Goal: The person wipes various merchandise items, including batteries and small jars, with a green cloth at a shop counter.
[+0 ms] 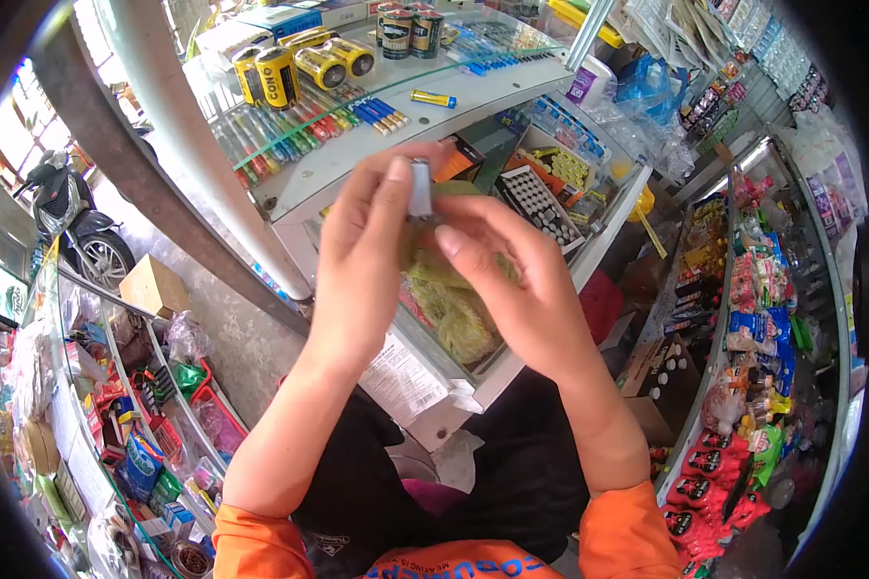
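Note:
My left hand [362,232] is raised over an open drawer, its thumb and fingers pinching a small grey-silver piece [420,189]. Motion blur hides what kind of thing it is. Close beside it, my right hand [512,265] has its fingers partly curled and its thumb apart from them, near the piece's lower end. I see nothing held in it. Beneath both hands, a yellow-green plastic bag [459,318] lies in the drawer [536,338]. Farther right in the drawer, a white box [541,207] holds rows of small dark cylinders with white tops, beside yellow batteries [558,166].
On the glass-edged counter [338,154] stand yellow batteries [278,79], dark batteries [410,34], pens [381,116] and one small yellow-blue battery [433,98]. Shelves of packets [753,318] flank the right. A glass case [116,405] and a motorbike [77,212] are left.

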### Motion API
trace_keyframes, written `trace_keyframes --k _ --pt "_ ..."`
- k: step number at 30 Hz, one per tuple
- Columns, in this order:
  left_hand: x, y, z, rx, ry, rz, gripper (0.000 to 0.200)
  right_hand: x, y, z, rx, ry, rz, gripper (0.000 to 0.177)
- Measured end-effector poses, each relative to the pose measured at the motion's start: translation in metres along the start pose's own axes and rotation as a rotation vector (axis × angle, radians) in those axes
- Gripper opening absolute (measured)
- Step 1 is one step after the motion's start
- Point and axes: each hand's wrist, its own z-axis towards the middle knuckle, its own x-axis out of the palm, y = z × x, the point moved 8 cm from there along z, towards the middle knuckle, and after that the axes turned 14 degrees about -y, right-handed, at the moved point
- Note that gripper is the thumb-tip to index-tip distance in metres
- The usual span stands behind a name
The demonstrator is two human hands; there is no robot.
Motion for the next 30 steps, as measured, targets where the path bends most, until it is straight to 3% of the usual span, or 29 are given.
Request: trace_keyframes --k 2,4,8,11,15,20,23,30 --pt "0.01 0.001 -0.007 0.001 0.09 0.053 0.035 -0.001 -0.005 0.004 0.047 0.004 0.081 0.028" --pt "0.013 0.001 -0.012 -0.003 0.094 0.07 0.034 -0.004 -0.014 0.004 0.229 0.02 0.153 0.02" --pt "0.011 0.001 -0.011 0.103 0.09 0.064 0.032 -0.019 -0.008 0.018 0.186 -0.068 0.133 0.016" --pt "0.012 -0.005 -0.013 0.311 0.096 0.212 0.038 -0.045 0.004 0.059 0.005 -0.224 -0.129 0.021" --pt "0.026 -0.009 -0.027 0.418 0.187 0.436 0.034 -0.083 -0.019 0.154 -0.218 -0.351 -0.577 0.026" --pt "0.038 -0.012 -0.04 0.553 0.282 0.524 0.032 -0.086 -0.04 0.234 -0.203 -0.352 -1.002 0.028" --pt "0.039 -0.009 -0.042 0.52 0.334 0.545 0.031 -0.08 -0.043 0.256 -0.216 -0.385 -1.179 0.024" --pt "0.039 -0.013 -0.042 0.534 0.365 0.536 0.022 -0.067 -0.041 0.276 -0.284 -0.305 -1.315 0.022"
